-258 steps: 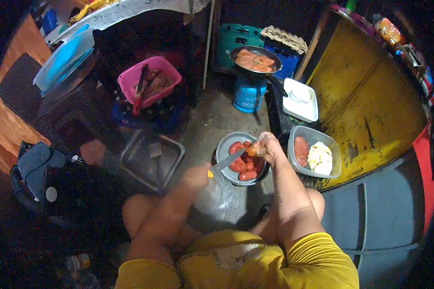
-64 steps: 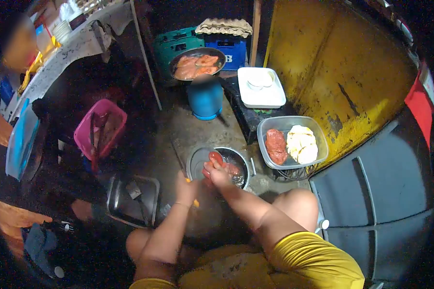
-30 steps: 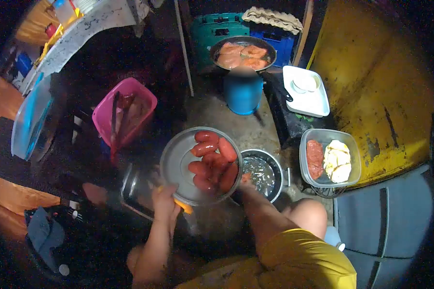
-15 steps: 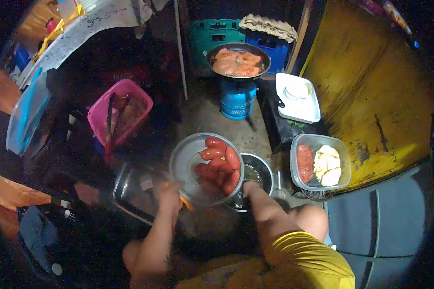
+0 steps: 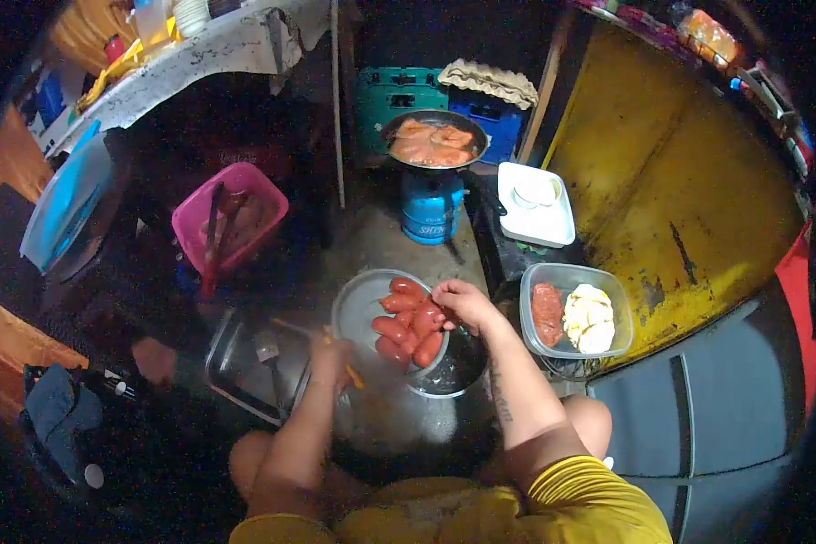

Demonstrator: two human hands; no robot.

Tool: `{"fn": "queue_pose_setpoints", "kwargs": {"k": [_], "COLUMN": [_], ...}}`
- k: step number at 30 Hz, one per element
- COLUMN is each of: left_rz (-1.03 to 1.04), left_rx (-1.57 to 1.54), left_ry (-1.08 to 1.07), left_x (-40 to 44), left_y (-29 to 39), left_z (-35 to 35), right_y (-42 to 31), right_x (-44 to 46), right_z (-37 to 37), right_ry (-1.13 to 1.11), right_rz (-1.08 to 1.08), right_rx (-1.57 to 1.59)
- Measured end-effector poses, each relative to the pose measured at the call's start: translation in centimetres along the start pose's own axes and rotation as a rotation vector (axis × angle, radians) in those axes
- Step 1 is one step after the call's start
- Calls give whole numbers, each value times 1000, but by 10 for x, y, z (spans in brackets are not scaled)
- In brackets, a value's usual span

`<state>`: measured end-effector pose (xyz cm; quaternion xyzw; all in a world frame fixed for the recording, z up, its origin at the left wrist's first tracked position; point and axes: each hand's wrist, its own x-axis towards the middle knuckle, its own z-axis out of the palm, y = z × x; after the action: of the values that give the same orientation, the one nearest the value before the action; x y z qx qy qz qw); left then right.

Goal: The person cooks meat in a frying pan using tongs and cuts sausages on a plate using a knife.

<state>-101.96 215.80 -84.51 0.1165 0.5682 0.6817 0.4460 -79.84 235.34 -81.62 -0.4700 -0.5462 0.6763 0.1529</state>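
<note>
Floor (image 5: 367,243) — sausages (image 5: 391,327) beside right hand (image 5: 465,305)

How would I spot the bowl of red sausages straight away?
Find the blue gas tank, then look down the picture to the left hand and right hand. Between them is the bowl, round, holding red sausages, unlike the squarish clear box on the right.

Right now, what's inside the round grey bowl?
Glossy red oval pieces, piled toward the right side of the round grey bowl. The bottom beneath the pile is covered.
</note>
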Motion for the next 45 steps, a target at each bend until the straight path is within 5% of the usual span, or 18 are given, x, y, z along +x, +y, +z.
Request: {"fn": "queue_pose_setpoints", "kwargs": {"k": [2, 5, 6, 7, 9, 13, 19, 22, 23, 25, 30, 33, 34, 36, 39, 43, 45], "left_rz": [-17, -106, -181, -181, -35, -112, -258, -180, 172, 515, 108, -65, -65, 414, 155, 388, 269], "left_rx": [16, -5, -42, -42, 65, 409, 1022, 1274, 1268, 1235, 1276, 1243, 1243, 1403, 1522, 1331, 1480], "left_ry": [-26, -33, -15, -15, -444, -318, -256, -290, -92, 109, -209, -109, -108, -248, -384, -18, -161], "left_x": [9, 13, 14, 29, 66, -18, -4, 19, 17, 7, -3, -25, -18, 0, -1, 3, -18], "left_y": [-12, -31, -38, -61, -111, -65, -130, -185, -202, -194, -128, -85, -103, -144, -120, -140, -100], "left_z": [-8, -7, -8, -18, -45, 24, 36, 24, 21, 26, 34, 60, 51, 31, 43, 64, 77], "right_y": [18, 28, 50, 58, 67, 73, 75, 85, 87, 93, 110, 96, 96, 90, 65, 26, 10], "right_x": [19, 13, 33, 33, 30, 30, 25, 28, 29, 32, 46, 36, 34, 26, -2, -15, -27], "right_z": [4, 4, -5, -12, -23, -50, -49, -45, -42, -38, -42, -40, -40, -36, -10, 19, 30], "right_ry": [207, 435, 324, 323, 456, 461, 594, 539, 537, 508, 470, 462, 487, 517, 728, 804, 807], "right_rz": [-355, -236, -133, -134, -132, -6, -87, -90, -88, -59, -51, -59, -53, -54, -143, -528, -845], "right_rx": [-341, -552, -234, -233, -448, -715, -960, -1089, -1086, -1112, -1132, -1067, -1072, -1077, -1084, -978, -935]}}
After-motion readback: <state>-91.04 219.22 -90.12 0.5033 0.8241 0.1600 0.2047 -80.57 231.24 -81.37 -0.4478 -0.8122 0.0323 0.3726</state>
